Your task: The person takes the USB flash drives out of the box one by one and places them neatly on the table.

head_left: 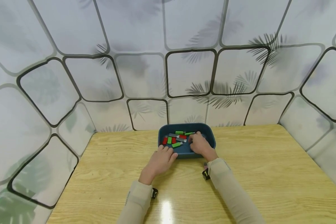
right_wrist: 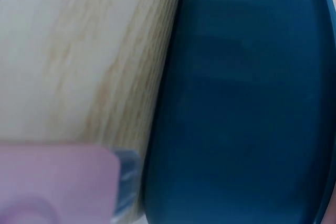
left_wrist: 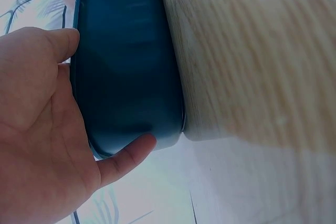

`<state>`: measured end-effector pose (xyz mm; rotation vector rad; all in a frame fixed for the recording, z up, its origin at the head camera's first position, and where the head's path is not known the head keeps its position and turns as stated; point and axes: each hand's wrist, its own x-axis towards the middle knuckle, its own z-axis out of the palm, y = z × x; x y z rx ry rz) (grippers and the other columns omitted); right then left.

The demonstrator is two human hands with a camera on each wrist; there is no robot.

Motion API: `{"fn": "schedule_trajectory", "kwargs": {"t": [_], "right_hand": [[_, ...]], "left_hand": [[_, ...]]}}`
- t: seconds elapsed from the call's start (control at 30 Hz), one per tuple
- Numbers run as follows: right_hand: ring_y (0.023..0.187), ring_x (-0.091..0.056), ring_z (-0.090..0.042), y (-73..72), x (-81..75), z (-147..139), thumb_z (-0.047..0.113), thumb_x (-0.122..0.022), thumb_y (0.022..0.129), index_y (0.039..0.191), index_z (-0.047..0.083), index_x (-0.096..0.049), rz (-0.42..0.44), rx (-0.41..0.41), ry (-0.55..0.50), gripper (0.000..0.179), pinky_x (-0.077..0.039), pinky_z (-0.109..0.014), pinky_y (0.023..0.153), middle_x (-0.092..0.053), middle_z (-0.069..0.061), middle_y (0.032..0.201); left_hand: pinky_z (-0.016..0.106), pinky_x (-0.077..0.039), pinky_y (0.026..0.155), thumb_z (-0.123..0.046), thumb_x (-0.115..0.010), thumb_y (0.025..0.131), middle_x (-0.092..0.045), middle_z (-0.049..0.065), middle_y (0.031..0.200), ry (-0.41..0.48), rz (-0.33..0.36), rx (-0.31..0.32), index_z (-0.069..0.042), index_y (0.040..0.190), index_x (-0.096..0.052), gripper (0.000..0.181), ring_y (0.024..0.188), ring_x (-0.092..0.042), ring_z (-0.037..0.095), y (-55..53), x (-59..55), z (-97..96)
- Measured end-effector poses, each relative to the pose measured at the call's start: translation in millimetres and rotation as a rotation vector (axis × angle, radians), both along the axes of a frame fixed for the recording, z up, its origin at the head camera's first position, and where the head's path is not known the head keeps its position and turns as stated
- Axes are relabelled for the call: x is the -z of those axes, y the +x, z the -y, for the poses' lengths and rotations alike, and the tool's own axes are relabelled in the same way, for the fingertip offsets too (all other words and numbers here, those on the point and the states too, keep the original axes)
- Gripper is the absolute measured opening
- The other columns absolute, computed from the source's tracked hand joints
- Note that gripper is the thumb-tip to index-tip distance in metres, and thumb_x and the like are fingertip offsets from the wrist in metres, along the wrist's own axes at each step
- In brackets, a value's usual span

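A dark blue bin (head_left: 184,155) holds several green, red and grey USB flash drives, mostly in its left half. My left hand (head_left: 161,159) grips the bin's front left corner. In the left wrist view the thumb (left_wrist: 67,44) lies at the rim and the little finger (left_wrist: 131,156) reaches along the outside wall; the other fingertips are hidden. My right hand (head_left: 200,144) is inside the right part of the bin with bent fingers, beside a green flash drive (head_left: 189,133). I cannot tell whether it pinches anything.
A pink flash drive (right_wrist: 58,182) with a metal plug lies on the wooden table (head_left: 109,174), close before the bin and by the right wrist. Patterned curtain (head_left: 145,74) hangs behind the table and along both sides. Small black devices are strapped under both sleeves.
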<state>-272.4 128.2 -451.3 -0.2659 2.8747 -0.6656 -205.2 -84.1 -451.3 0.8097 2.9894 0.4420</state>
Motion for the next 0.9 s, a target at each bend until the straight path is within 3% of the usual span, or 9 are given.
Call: {"fn": "schedule_trajectory", "kwargs": {"t": [0.5, 0.9], "right_hand": [[0.079, -0.059, -0.022, 1.3, -1.4, 1.6, -0.002, -0.058, 0.092, 0.116, 0.002, -0.062, 0.023, 0.018, -0.051, 0.025, -0.049, -0.037, 0.071, -0.065, -0.015, 0.108], [0.099, -0.065, -0.03, -1.2, -3.7, 1.2, 0.005, -0.065, 0.093, 0.112, 0.0, -0.069, 0.034, -0.016, 0.008, 0.021, -0.053, -0.045, 0.086, -0.068, -0.015, 0.111]], "left_hand": [[0.038, -0.043, 0.07, -0.037, -0.039, 0.108, -0.061, 0.005, 0.103, 0.0, 0.008, 0.004, -0.014, 0.1, -0.059, 0.031, 0.088, -0.043, 0.021, 1.1, -0.7, 0.1], [0.038, -0.043, 0.07, -0.038, -0.037, 0.108, -0.06, 0.005, 0.101, -0.012, -0.005, 0.005, -0.015, 0.1, -0.058, 0.033, 0.088, -0.043, 0.021, -0.1, 0.0, 1.0]]}}
